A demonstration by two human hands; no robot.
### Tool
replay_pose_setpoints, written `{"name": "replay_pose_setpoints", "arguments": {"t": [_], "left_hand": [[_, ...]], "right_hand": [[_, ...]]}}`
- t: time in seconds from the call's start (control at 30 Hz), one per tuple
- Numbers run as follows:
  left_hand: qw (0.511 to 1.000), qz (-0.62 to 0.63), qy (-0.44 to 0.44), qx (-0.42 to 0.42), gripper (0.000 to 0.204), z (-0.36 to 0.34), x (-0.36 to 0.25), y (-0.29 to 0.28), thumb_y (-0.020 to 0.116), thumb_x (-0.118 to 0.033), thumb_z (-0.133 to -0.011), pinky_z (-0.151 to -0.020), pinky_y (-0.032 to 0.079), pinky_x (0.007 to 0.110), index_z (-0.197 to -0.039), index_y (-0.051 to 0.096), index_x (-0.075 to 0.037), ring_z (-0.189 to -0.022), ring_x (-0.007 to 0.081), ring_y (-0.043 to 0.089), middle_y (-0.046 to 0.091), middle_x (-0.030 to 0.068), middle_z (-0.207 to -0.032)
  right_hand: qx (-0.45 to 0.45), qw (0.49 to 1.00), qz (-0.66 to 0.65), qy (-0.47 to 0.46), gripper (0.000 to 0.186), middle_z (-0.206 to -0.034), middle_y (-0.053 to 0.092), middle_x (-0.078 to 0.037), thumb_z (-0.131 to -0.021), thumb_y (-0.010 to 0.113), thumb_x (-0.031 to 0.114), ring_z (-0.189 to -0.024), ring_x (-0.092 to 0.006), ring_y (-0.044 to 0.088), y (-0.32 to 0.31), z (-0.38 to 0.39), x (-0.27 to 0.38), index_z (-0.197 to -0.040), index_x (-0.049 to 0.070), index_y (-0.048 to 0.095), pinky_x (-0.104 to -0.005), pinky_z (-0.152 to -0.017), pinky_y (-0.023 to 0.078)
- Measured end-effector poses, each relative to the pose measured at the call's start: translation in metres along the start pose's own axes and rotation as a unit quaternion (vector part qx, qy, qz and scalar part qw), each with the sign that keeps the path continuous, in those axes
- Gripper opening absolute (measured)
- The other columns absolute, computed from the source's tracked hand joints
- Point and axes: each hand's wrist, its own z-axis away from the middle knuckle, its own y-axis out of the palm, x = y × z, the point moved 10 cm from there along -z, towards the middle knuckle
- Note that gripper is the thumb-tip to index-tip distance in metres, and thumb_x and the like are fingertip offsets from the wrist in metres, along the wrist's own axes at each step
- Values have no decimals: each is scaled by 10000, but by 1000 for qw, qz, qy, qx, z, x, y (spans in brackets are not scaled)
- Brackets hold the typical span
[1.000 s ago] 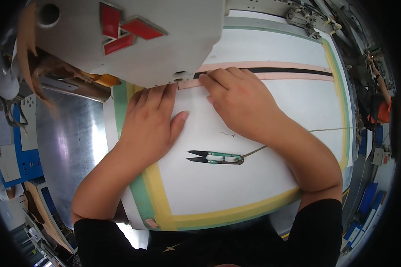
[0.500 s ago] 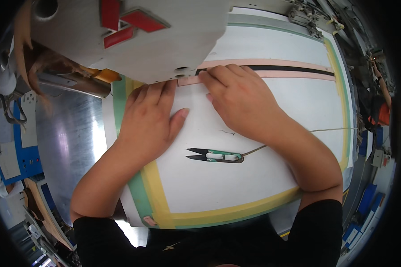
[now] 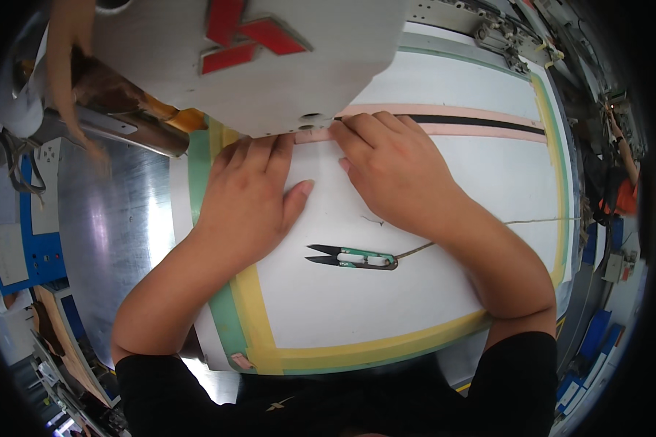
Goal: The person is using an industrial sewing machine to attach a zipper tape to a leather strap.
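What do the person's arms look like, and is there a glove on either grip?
The black sleeves are short, leaving the forearms bare. The left grip and right grip are bare hands, with no gloves, watch or rings showing.

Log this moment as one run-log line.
left hand: fingertips at edge of machine head | right hand: fingers at black strip | thread snips: unheld, on white board

I have the bare right hand (image 3: pixel 392 166) on the long, flat pink-and-black strip (image 3: pixel 481 123), the bare left hand (image 3: pixel 246 186) near it, and black-bladed green snips (image 3: pixel 353 257) lying on white sheeting (image 3: pixel 386 306).
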Motion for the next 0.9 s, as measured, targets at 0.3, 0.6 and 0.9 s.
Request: {"name": "replay_pose_setpoints", "arguments": {"t": [0.3, 0.6, 0.9], "left_hand": [[999, 9, 6, -36, 626, 2, -1, -3, 702, -293, -959, -1126, 419, 524, -1455, 523, 45, -1258, 417, 557, 549, 238, -1374], [999, 5, 13, -51, 686, -2, -13, -6, 715, -321, -937, -1119, 420, 525, -1511, 498, -14, -1271, 425, 542, 532, 232, -1403], [997, -63, -42, -24, 677, 10, 0, -7, 673, -400, -983, -1180, 377, 533, -1546, 487, -73, -1385, 459, 476, 447, 253, -1536]], "right_hand": [[20, 1000, 6, 3, 371, -1087, 668, -109, -908, 698, 131, -1041, -282, 643, 1, -3, 4, -1244, -26, 674, -413, -922, 500], [-6, 1000, -13, 0, 392, -1109, 672, -120, -910, 718, 158, -1054, -287, 648, -2, 1, -2, -1252, -30, 679, -416, -932, 511], [12, 997, 12, 76, 445, -1169, 677, -145, -942, 717, 257, -1133, -321, 650, -21, 26, -26, -1284, -24, 682, -440, -1015, 509]]}}
